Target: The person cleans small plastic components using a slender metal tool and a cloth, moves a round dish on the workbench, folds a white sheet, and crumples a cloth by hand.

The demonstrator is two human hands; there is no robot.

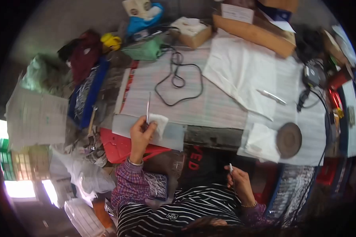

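My left hand point(141, 137) is closed around a slim metal rod point(148, 104) that points up and away from me. A white tissue point(159, 124) lies against its fingertips; whether it is also gripped I cannot tell. Lower and to the right, in front of my striped apron, my right hand point(239, 181) pinches a small white-tipped stick point(230, 167). Its exact kind is too small to make out. On the table's right side are a silver pen-like tool point(271, 96), a round brown disc point(289, 140) and folded white tissues point(262, 143).
A black cable point(178, 81) loops over the table covering point(221, 106), near a green box-shaped device point(144, 49). Cardboard boxes point(253, 35) line the back. A red stool point(114, 147) stands below the left corner. Blue trays of metal pieces point(87, 94) flank the table.
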